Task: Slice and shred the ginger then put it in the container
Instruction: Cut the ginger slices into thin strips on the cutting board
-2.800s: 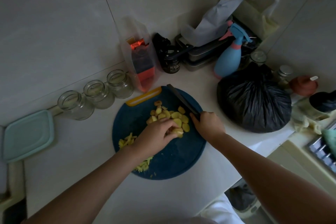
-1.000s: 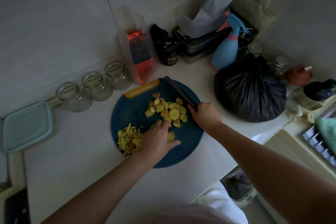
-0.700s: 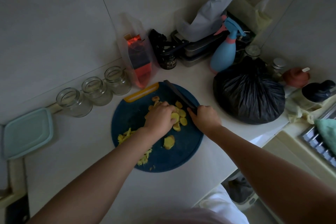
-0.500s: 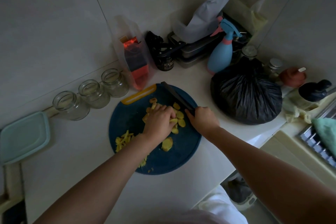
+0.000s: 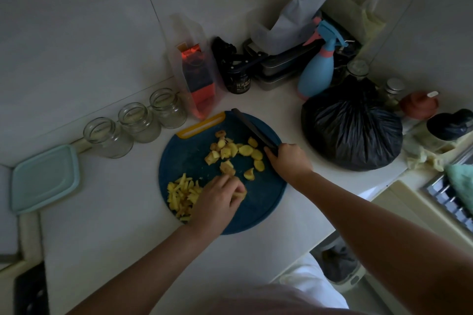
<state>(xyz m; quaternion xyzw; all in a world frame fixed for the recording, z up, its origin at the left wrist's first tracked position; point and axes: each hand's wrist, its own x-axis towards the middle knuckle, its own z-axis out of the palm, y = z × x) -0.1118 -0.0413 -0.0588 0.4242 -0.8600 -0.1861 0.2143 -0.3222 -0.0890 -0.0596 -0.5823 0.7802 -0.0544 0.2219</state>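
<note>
A round dark blue cutting board [image 5: 266,202] with a yellow handle slot lies on the white counter. Yellow ginger slices [image 5: 234,152] are scattered on its far half. A heap of ginger shreds [image 5: 180,193] lies at its left edge. My left hand [image 5: 217,199] rests on the near half of the board beside the shreds, fingers pinched on a ginger slice. My right hand [image 5: 289,158] grips the handle of a dark knife [image 5: 252,128], whose blade lies flat along the board's far right rim. A pale green lidded container [image 5: 43,179] sits at the far left.
Three empty glass jars [image 5: 135,123] line the wall behind the board. A black plastic bag [image 5: 350,133] bulges on the right. A blue spray bottle [image 5: 317,69], a clear bag with an orange box [image 5: 197,77] and tins crowd the corner. The counter edge runs near my body.
My left hand left the pile of slices and came back toward me with a slice, down to the near side of the board. The right hand and knife stayed put.
</note>
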